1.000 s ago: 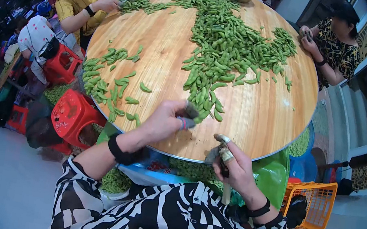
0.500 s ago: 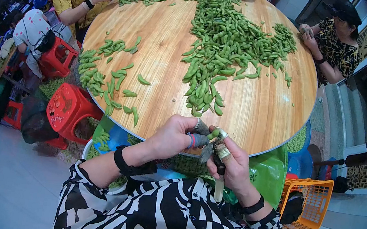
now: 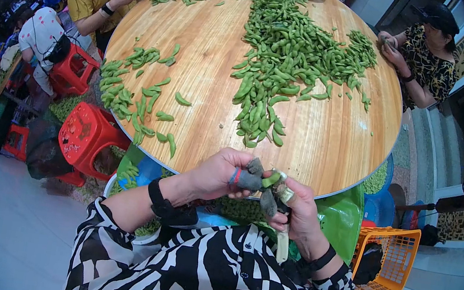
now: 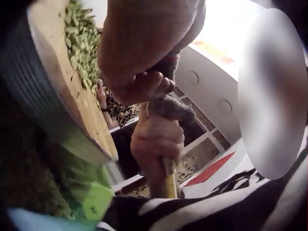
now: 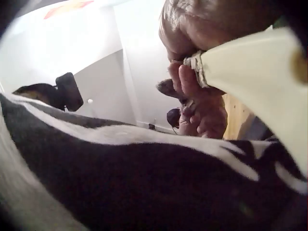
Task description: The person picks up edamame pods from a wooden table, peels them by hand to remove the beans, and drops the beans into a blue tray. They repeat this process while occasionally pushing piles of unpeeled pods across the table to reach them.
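My left hand (image 3: 217, 174) pinches a green soybean pod (image 3: 270, 179) at the table's near edge, grey covers on its thumb and finger. Close on its right, my right hand (image 3: 301, 215) grips a tool whose cream-coloured handle (image 3: 282, 247) points down toward my body. In the right wrist view the handle (image 5: 245, 57) widens and has a dark hole near its end; the tool's working end is hidden by fingers. Pale wrapping covers the right thumb, which lies by the pod. In the left wrist view both hands meet, the left hand (image 4: 149, 48) above the right hand (image 4: 159, 137).
A large heap of soybean pods (image 3: 281, 51) covers the middle of the round wooden table (image 3: 197, 51), with scattered pods (image 3: 117, 93) at left. Two people sit at the far sides. A red stool (image 3: 85, 136) stands left, an orange crate (image 3: 399, 263) right, a green bag (image 3: 343, 220) below the edge.
My left hand has come back from the pods toward my body and now holds a pod against the right hand. Both hands have drawn close together.
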A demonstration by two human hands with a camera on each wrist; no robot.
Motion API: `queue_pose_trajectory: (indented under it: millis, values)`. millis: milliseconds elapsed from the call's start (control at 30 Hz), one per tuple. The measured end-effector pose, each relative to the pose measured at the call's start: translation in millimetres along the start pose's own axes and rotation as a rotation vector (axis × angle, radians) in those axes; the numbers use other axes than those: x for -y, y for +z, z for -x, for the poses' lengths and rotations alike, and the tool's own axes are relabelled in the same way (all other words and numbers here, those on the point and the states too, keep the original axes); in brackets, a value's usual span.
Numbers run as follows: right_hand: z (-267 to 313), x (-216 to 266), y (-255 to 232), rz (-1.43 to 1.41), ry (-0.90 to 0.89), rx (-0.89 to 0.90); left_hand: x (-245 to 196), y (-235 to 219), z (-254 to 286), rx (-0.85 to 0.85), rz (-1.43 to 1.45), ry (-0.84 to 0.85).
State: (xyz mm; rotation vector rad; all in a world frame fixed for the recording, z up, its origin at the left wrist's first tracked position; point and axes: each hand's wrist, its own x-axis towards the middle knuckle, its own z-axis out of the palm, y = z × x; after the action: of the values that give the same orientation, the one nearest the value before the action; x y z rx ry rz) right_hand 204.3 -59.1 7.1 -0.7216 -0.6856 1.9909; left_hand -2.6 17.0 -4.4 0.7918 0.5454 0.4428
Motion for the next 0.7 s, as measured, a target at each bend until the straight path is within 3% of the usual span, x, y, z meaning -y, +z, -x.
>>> queue_pose_trajectory:
  millis: [33, 133, 167, 233, 267, 333, 367, 433, 500, 567, 667, 700]
  values:
    - [0, -2, -2, 0.001, -0.001, 0.0, 0, -2, 0, 0.082, 0.161, -0.072]
    - [0, -4, -3, -0.116, 0.053, 0.011, 5, -4, -3, 0.125, 0.248, -0.066]
    - [-3, -1, -1, -0.182, 0.061, -0.067, 10, -3, -6, 0.126, 0.248, -0.067]
    - [-5, -2, -4, -0.267, 0.074, -0.125, 15, 2, -10, -0.23, -0.75, 0.456]
    - [-6, -1, -1, -0.265, 0.076, -0.12, 12, 3, -7, -0.234, -0.751, 0.459]
    - [-4, 0, 7, -0.28, 0.105, -0.191, 1, 15, 2, -0.212, -1.346, 0.902]
    - [-5, -2, 5, -0.282, 0.105, -0.191, 3, 18, 3, -0.245, -1.376, 0.917]
    - [-7, -6, 0, -0.27, 0.06, -0.089, 7, 19, 1, -0.277, -1.328, 0.908]
    - [-6, -3, 9, -0.146, 0.029, -0.137, 3, 21, 2, -0.308, -1.283, 0.902]
    - [-5, -1, 11, -0.023, -0.001, -0.188, -5, 29, 7, -0.351, -0.42, 0.19]
    - [-3, 1, 9, 0.19, -0.078, -0.152, -8, 28, 8, -0.338, -0.347, 0.109]
    - [-2, 0, 10, 0.31, -0.101, -0.218, -2, 26, 6, -0.338, -0.347, 0.11]
